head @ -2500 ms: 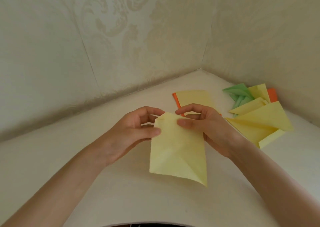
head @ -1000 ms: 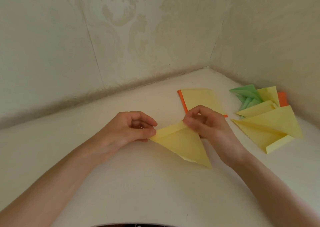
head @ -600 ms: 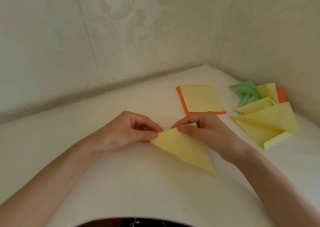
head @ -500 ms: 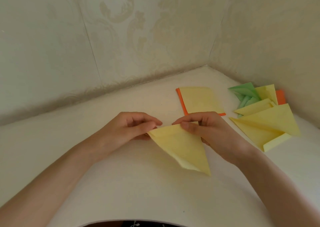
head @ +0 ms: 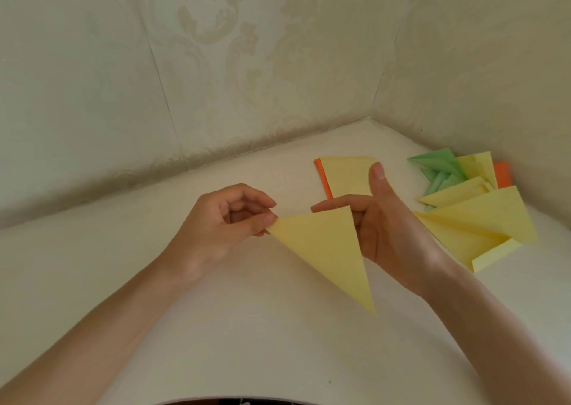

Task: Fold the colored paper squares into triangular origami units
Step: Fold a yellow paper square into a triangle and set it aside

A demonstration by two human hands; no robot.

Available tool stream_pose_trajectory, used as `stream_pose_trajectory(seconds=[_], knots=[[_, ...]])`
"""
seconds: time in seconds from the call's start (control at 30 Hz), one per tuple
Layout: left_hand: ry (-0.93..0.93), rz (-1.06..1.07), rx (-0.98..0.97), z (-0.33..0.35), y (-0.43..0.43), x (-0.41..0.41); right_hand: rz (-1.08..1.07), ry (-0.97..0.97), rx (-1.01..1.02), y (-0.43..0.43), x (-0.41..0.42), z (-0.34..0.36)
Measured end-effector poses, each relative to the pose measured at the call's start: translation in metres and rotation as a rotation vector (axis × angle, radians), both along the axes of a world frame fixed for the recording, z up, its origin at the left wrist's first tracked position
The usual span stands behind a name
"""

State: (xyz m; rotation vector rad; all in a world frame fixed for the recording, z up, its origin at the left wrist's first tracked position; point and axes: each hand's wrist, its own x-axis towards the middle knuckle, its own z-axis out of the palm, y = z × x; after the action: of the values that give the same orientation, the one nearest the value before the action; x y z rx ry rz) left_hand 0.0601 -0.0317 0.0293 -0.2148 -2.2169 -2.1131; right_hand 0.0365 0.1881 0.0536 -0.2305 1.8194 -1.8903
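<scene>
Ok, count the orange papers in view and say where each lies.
2. One orange sheet lies under the yellow stack beyond the right hand; one orange piece peeks from behind the folded pile near the right wall. Others may be hidden.

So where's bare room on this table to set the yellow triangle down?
Bare table left of the left hand, and the near strip below the yellow triangle. Crowded on the right: flat paper stack and folded pile.

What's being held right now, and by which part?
The left hand pinches the yellow triangle by its left corner. The right hand is open, fingers straight behind the triangle's right edge, gripping nothing.
</scene>
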Motion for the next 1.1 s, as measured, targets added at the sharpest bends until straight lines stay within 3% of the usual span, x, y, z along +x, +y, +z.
stream_pose_trajectory(seconds=[0.17,0.27,0.47,0.53,0.6,0.73,0.97,1.1], knots=[[0.020,0.018,-0.165,-0.010,0.002,-0.001,-0.089,0.300,0.332,-0.003,0.000,-0.010],[0.242,0.052,-0.568,-0.018,0.002,0.001,-0.079,0.538,0.608,-0.006,0.000,-0.020],[0.598,-0.008,-0.994,-0.027,-0.002,-0.006,-0.098,0.834,0.833,-0.011,-0.005,-0.036],[0.631,-0.070,-1.104,-0.026,-0.004,-0.002,-0.107,0.992,0.843,-0.010,-0.006,-0.038],[0.621,-0.107,-1.207,-0.024,-0.005,0.006,0.037,1.183,0.833,-0.009,-0.004,-0.037],[0.562,-0.137,-1.246,-0.032,-0.007,0.018,0.348,1.297,0.931,-0.006,0.008,-0.036],[0.544,-0.156,-1.356,-0.023,-0.004,0.033,0.374,1.414,0.985,0.028,0.034,-0.036],[0.535,-0.117,-1.321,-0.023,-0.002,0.030,0.319,1.333,0.805,0.041,0.043,-0.028]])
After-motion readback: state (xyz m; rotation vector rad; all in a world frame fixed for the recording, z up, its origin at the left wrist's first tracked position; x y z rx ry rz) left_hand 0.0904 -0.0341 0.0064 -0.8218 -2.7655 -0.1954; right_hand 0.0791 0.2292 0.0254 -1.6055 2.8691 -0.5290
